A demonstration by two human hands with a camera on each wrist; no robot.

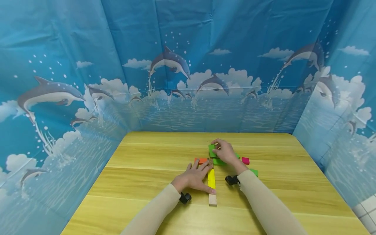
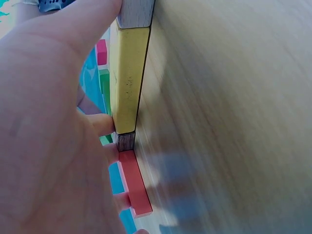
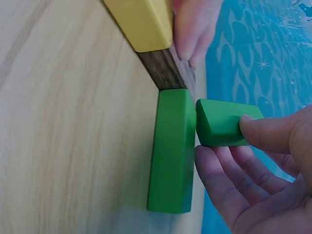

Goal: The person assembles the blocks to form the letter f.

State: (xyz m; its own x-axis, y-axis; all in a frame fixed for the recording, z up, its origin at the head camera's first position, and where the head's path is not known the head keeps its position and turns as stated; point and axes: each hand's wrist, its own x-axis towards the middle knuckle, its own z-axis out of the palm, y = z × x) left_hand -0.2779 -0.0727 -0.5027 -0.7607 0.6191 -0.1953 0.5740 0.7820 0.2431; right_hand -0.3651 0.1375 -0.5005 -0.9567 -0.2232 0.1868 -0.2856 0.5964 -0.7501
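Observation:
My left hand [image 1: 195, 179] lies spread over a row of wooden blocks. Its thumb touches the pale block [image 1: 212, 200] at the near end, beside the yellow block [image 1: 211, 179]. The fingertips reach the dark brown block [image 3: 163, 68] and the orange block [image 1: 201, 161], which extends left. Between thumb and fingers, my right hand [image 1: 227, 153] pinches a green block [image 3: 226, 122] at the row's far end. Another green block [image 3: 170, 151] lies against the brown one, extending right; the right hand partly covers it in the head view.
A pink-red block [image 1: 245, 160] lies right of the right hand. One more green block [image 1: 254, 172] shows beside the right sleeve, partly hidden. The wooden table [image 1: 132, 182] meets a blue dolphin-print curtain [image 1: 188, 111] at its back edge.

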